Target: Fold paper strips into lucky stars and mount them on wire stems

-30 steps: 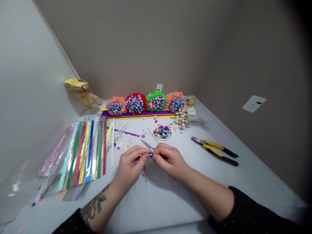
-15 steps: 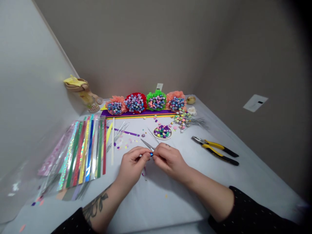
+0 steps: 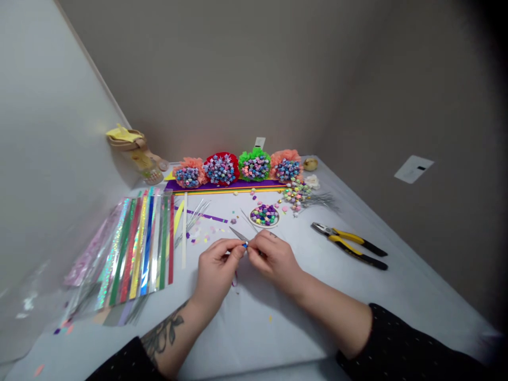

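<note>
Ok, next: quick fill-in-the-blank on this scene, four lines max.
The small shiny piece between the left hand and the right hand is ____.
The pliers have yellow and ____ handles.
The round dish holds small folded paper ____.
The tattoo is on the person's ____ forearm.

Missing words: blue; black; stars; left.

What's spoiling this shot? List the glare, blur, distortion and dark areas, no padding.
In the head view, the wide lens bows the edges of the pale table cover; the grey wall darkens to black toward the top right corner; the foil strips glint; a soft shadow lies under the right hand.
</note>
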{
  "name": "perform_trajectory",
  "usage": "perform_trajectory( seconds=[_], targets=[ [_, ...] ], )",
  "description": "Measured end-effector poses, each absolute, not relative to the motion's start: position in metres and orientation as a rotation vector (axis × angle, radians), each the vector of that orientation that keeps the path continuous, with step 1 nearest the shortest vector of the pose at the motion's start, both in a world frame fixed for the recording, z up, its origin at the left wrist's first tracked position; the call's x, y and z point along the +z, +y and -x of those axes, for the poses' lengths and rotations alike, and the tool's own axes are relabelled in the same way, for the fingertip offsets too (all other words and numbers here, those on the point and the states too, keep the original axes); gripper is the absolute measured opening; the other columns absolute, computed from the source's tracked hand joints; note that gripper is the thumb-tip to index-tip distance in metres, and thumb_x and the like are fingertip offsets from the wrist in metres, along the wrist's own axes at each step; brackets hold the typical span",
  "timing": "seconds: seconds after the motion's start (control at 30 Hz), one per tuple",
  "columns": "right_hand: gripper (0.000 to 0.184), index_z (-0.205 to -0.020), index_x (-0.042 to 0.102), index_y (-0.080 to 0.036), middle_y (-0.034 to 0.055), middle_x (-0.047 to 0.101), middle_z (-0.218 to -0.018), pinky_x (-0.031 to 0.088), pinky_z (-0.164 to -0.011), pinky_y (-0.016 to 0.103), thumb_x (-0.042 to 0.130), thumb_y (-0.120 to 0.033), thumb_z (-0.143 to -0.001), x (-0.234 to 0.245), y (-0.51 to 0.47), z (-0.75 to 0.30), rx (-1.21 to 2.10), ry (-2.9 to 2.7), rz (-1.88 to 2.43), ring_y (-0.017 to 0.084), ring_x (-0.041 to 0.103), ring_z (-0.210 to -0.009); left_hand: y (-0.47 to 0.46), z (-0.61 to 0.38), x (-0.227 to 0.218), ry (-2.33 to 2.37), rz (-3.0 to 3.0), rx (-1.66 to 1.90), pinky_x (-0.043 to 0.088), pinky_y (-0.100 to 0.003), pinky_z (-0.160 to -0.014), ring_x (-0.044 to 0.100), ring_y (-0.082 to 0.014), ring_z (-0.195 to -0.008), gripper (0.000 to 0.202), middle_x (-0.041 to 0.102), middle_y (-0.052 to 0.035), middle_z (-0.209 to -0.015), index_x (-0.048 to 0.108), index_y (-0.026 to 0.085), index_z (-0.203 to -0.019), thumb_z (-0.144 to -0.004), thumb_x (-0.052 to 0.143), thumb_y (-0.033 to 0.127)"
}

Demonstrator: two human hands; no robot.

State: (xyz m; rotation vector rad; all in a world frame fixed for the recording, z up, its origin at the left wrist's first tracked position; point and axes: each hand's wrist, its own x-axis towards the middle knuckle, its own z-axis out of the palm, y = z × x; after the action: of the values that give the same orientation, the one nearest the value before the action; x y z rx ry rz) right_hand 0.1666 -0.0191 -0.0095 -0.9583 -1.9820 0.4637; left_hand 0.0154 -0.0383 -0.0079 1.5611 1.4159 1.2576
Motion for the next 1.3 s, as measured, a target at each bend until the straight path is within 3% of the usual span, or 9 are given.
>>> perform_trajectory(
  seconds=[0.13, 0.33, 0.57, 0.8, 0.97, 1.07, 1.3],
  targets=[
    [0.007, -0.087, 0.056, -0.018, 0.0021, 0.054, -0.072, 0.040, -0.059, 0.024, 0.053, -0.017, -0.081, -0.010, -0.018, -0.171, 0.475, -1.981, 0.988, 0.014, 0.050, -0.065, -0.037, -0.013, -0.004, 1.411, -1.450, 1.291, 0.049, -0.019, -0.050, 0.057, -0.0092, -0.052, 0.010, 0.067, -0.0008, -0.071, 0.069, 0.016, -0.081, -0.076, 0.062, 0.022],
    [0.011, -0.086, 0.056, -0.019, 0.0030, 0.057, -0.074, 0.043, -0.061, 0.024, 0.049, -0.013, -0.081, -0.013, -0.018, -0.170, 0.466, -1.999, 0.956, 0.014, 0.053, -0.068, -0.036, -0.012, -0.008, 1.341, -1.538, 1.252, 0.052, -0.023, -0.065, 0.064, -0.0149, -0.071, 0.010, 0.069, -0.0037, -0.077, 0.071, 0.017, -0.080, -0.077, 0.063, 0.021],
    [0.011, -0.093, 0.056, -0.018, 0.0056, 0.059, -0.079, 0.046, -0.064, 0.026, 0.050, -0.017, -0.083, -0.012, -0.019, -0.171, 0.431, -2.041, 0.993, 0.016, 0.056, -0.073, -0.035, -0.010, -0.012, 1.388, -1.627, 1.205, 0.051, -0.022, -0.058, 0.063, -0.0138, -0.071, 0.013, 0.065, -0.0037, -0.080, 0.068, 0.017, -0.084, -0.082, 0.057, 0.024],
    [0.017, -0.087, 0.061, -0.018, 0.0054, 0.062, -0.073, 0.045, -0.065, 0.026, 0.045, -0.013, -0.085, -0.026, -0.012, -0.170, 0.219, -2.175, 1.034, 0.017, 0.057, -0.073, -0.030, -0.010, -0.017, 1.405, -1.913, 1.137, 0.051, -0.027, -0.074, 0.063, -0.0160, -0.081, 0.016, 0.067, -0.0052, -0.085, 0.066, 0.018, -0.090, -0.086, 0.051, 0.020],
    [0.016, -0.090, 0.062, -0.019, 0.0052, 0.064, -0.083, 0.044, -0.073, 0.027, 0.048, -0.019, -0.082, -0.026, 0.013, -0.190, 0.325, -2.017, 1.437, 0.017, 0.058, -0.077, -0.027, -0.008, -0.019, 1.438, -1.861, 1.093, 0.052, -0.028, -0.073, 0.063, -0.0169, -0.086, 0.023, 0.067, -0.0077, -0.095, 0.063, 0.017, -0.105, -0.087, 0.050, 0.023],
    [0.018, -0.089, 0.063, -0.018, 0.0068, 0.063, -0.084, 0.042, -0.075, 0.031, 0.047, -0.023, -0.083, -0.026, 0.033, -0.205, 0.289, -1.934, 1.623, 0.020, 0.056, -0.081, -0.025, -0.005, -0.018, 1.471, -1.874, 1.052, 0.051, -0.029, -0.075, 0.062, -0.0167, -0.085, 0.023, 0.067, -0.0075, -0.094, 0.064, 0.017, -0.102, -0.088, 0.048, 0.025],
    [0.020, -0.085, 0.064, -0.018, 0.0059, 0.061, -0.085, 0.039, -0.073, 0.028, 0.046, -0.027, -0.086, -0.025, 0.023, -0.195, 0.335, -1.984, 1.784, 0.019, 0.055, -0.084, -0.033, -0.015, -0.011, 1.154, -2.407, 0.687, 0.040, -0.039, -0.096, 0.051, -0.0227, -0.110, 0.027, 0.062, -0.0057, -0.112, 0.064, 0.024, -0.107, -0.081, 0.061, 0.024]
  ],
)
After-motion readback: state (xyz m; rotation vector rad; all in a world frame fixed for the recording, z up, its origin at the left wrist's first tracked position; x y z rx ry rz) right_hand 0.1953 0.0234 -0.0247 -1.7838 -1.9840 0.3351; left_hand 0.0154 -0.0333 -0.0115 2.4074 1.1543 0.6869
